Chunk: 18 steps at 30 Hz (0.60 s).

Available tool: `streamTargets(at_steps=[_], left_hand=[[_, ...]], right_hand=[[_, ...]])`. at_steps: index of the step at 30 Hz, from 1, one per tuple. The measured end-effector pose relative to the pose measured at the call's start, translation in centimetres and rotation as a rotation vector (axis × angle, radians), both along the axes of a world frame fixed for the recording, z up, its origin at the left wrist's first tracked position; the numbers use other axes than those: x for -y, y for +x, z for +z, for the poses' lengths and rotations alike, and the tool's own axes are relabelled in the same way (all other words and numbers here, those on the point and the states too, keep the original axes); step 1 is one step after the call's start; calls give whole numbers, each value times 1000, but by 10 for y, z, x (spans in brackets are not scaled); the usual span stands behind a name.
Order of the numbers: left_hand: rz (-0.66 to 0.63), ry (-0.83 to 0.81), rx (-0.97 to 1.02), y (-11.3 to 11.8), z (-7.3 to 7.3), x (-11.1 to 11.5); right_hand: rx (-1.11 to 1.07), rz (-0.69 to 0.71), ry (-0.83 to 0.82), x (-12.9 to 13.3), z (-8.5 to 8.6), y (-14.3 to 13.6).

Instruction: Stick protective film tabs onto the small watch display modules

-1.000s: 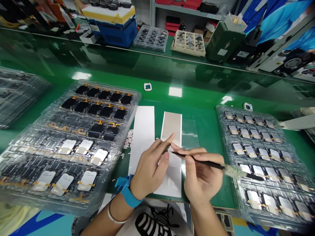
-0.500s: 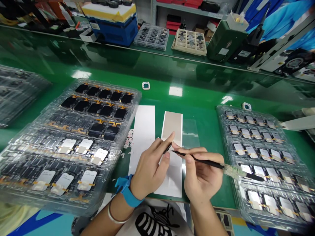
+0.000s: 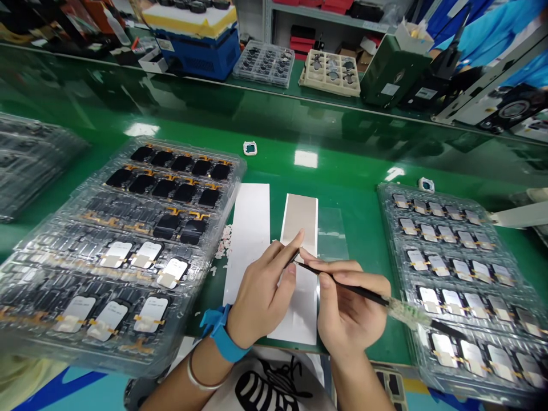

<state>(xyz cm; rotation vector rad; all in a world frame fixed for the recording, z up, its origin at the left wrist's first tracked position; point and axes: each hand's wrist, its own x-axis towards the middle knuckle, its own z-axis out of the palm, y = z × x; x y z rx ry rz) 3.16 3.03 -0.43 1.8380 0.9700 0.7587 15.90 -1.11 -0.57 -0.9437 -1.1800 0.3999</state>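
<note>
Over the white paper strips, my left hand (image 3: 268, 288) is closed around a small display panel (image 3: 293, 258); only its dark edge and a bit of pale surface show between thumb and fingers. My right hand (image 3: 353, 308) grips black tweezers (image 3: 359, 290), their back end wrapped in clear tape. The tweezer tip touches or hovers at the panel, I cannot tell which. Beneath my hands lies a strip with a grey-brown upper part (image 3: 299, 220); a plain white strip (image 3: 250, 228) is to its left.
A clear tray (image 3: 55, 240) of display panels stands at left, another tray (image 3: 387, 245) at right. Pinkish-white scraps (image 3: 225, 242) lie by the left tray. Two small white-framed parts (image 3: 250, 148) sit further back. A blue machine (image 3: 197, 54) occupies the rear shelf.
The back end of the tweezers has swung down toward me as my right hand tilted slightly. The small white-framed parts at the back appear shifted a little left. My left hand is nearly still.
</note>
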Motion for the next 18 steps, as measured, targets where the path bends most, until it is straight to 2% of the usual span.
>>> streamTargets(at_steps=[7,11,18], left_hand=[[-7,-12,17,0,0,0],[-13,-5,24,-1,0,0],[-15,4,4,-1,-1,0]], right_hand=[[22,33,7,0,-1,-1],[28,-8,23,0,-1,-2],[38,-2,5,0,-1,-1]])
